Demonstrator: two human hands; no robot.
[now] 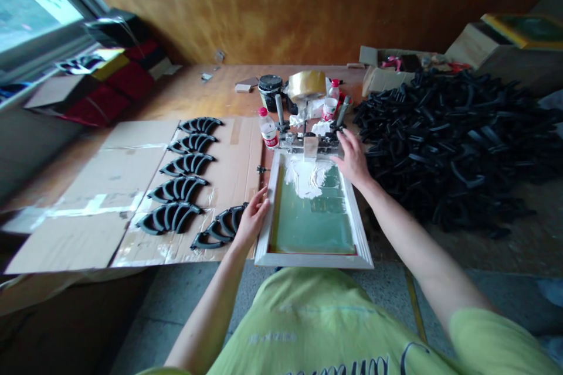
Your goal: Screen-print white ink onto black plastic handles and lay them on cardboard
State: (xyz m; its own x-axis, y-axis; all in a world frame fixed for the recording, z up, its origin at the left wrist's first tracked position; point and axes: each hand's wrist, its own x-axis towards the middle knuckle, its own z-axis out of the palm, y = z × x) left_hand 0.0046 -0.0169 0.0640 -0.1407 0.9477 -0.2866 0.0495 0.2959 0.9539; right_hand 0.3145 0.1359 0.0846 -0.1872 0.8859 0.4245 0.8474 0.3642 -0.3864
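Left: cardboard (109, 158) carries 5 rows of black curved parts (169, 218); a 6th row (220, 228) sits just beside the left hand (254, 214). Left hand at the frame's left rail, fingers part-curled; cannot tell whether they grasp it.

Centre: pale frame (314, 260) lies in front of the person, its far end at the metal clamp assembly (288, 140). White paste (305, 181) sits on the far part of the green screen (308, 228); a wooden-looking block (310, 146) stands at its far edge.

Right: right hand (354, 158) at the far right corner, thumb and fingers spread, no closed grip seen. Black part pile (457, 140) beyond.

Handling (judgement): steady the frame by its rails, load shared evenly; keep fingertips off paste and mesh, clear of clamp pinch points; keep it level so paste does not run, and the left sleeve-side forearm off the 6th row.

Writing: red-and-white labels on bottle (270, 133) and cup (329, 109), illegible. Shirt (325, 316) script: partly hidden, not securely read. No brand confirmed.
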